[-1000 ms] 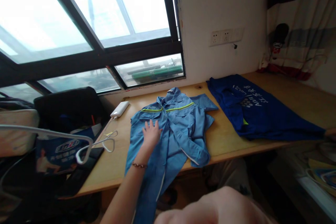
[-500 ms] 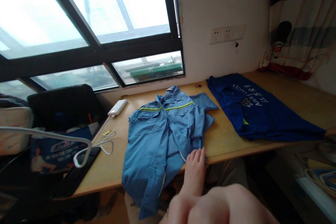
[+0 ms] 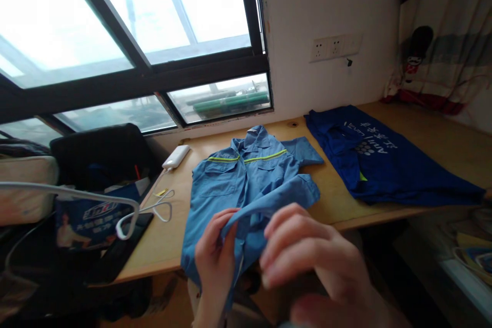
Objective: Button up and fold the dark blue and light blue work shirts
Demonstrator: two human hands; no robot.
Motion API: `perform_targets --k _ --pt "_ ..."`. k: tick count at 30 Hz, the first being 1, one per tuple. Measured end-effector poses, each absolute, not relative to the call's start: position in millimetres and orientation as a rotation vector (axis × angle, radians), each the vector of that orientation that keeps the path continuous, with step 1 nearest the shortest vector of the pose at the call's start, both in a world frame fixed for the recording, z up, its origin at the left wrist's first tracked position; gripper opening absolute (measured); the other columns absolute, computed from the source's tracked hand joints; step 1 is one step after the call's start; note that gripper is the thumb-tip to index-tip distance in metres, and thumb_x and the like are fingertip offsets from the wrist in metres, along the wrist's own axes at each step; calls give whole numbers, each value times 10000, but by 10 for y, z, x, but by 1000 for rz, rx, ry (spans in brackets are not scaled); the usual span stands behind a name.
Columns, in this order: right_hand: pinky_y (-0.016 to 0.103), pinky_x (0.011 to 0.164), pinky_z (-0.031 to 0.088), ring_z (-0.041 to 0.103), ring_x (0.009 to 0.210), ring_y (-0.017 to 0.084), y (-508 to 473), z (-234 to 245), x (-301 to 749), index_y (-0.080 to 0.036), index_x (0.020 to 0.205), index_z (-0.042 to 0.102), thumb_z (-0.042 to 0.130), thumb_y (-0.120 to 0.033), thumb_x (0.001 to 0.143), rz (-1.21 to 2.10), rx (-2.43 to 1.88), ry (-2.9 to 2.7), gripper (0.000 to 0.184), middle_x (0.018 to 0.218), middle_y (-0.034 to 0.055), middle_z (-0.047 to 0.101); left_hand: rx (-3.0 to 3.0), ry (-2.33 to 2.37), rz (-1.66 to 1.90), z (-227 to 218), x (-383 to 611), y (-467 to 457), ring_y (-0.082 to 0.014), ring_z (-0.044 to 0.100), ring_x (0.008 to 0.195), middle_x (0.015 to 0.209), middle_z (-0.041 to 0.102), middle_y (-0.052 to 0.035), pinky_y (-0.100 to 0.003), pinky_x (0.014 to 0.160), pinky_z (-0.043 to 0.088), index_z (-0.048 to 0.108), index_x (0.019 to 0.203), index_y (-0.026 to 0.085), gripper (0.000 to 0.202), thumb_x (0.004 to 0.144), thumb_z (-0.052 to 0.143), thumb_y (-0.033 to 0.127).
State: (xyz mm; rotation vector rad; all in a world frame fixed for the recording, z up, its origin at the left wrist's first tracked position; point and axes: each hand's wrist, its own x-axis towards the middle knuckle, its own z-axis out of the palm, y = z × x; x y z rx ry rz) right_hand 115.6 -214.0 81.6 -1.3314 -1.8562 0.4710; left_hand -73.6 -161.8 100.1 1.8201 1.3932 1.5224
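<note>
A light blue work shirt [image 3: 219,179] with yellow-green chest stripes lies spread on the wooden table, its collar toward the window. My left hand [image 3: 217,251] pinches a lifted edge of the shirt's front between thumb and fingers, pulling the cloth into a raised fold. Close to the camera, my right hand [image 3: 315,251] is blurred, its fingers curved and spaced from the thumb. It hovers over the shirt's lower right side and nothing shows in it. Both hands hide the lower part of the shirt.
A dark blue shirt [image 3: 407,169] with white print lies on the table [image 3: 330,195] to the right. At left are a white power bank [image 3: 177,156], a white cable [image 3: 132,215] and a dark bag [image 3: 103,154]. The window [image 3: 192,10] is behind.
My left hand has moved left from the shirt's right-hand lower edge and now raises cloth. My right hand has come up, its fingers now in sight. The view has shifted slightly.
</note>
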Motion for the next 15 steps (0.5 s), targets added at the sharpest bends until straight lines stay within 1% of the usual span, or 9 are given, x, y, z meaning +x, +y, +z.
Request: perform_targets --k 2,4,6,8,10,12,13,14,15 --pt "551 926 321 341 1171 340 -1911 696 1092 -338 1289 343 600 -360 667 365 -1429 -1864 673 1278 44 428 1701 1410 1704 1135 -802 -1652 -177 565 901 927 606 -31 -326 844 444 581 848 183 105 762 528 212" --pt "538 942 301 319 1185 336 -1711 522 1065 -308 1297 332 597 -275 666 222 -1563 -1832 686 1306 56 393 1633 1349 1801 1209 -836 -1688 -180 570 899 919 606 -34 -364 873 427 564 827 176 84 771 521 220" --pt "526 958 281 311 1191 335 -1564 334 1094 -264 1298 339 568 -161 649 103 -1696 -1752 696 1309 75 388 1646 1253 1772 1224 -858 -1711 -180 579 868 880 610 -33 -371 864 431 558 779 172 79 775 522 242" --pt "495 941 311 382 1142 325 -1481 210 1191 -227 1262 396 504 -78 639 81 -1801 -1664 650 1239 101 462 1707 1201 1590 1193 -875 -1703 -190 578 871 886 618 -48 -359 845 440 574 761 167 140 784 513 291" --pt "447 872 385 501 1018 301 -1467 231 1355 -209 1169 494 437 -61 650 194 -1867 -1564 543 1086 116 568 1774 1149 1363 1128 -890 -1641 -222 552 957 1001 606 -88 -366 855 433 601 837 161 294 806 449 411" --pt "398 794 445 572 904 270 -1524 420 1579 -204 1093 546 396 -86 661 399 -1822 -1438 473 965 111 620 1819 1116 1212 1033 -908 -1515 -250 468 1103 1179 524 -120 -389 915 392 584 1010 155 525 822 287 544" --pt "380 786 459 580 905 259 -1582 558 1709 -206 1104 539 397 -103 653 504 -1742 -1380 484 972 105 623 1847 1123 1149 974 -922 -1430 -246 407 1169 1255 465 -117 -395 956 353 545 1103 156 609 825 197 572" --pt "361 778 473 583 916 246 -1661 707 1847 -212 1148 507 397 -119 650 627 -1608 -1347 518 1002 97 619 1878 1156 1081 907 -942 -1332 -231 348 1219 1311 407 -101 -394 996 306 490 1182 164 647 831 128 568" --pt "352 763 489 585 928 241 -1761 849 1986 -231 1209 456 412 -147 662 764 -1480 -1367 555 1055 91 604 1916 1214 993 833 -970 -1225 -209 297 1252 1351 358 -81 -389 1026 260 432 1241 174 636 844 97 541"
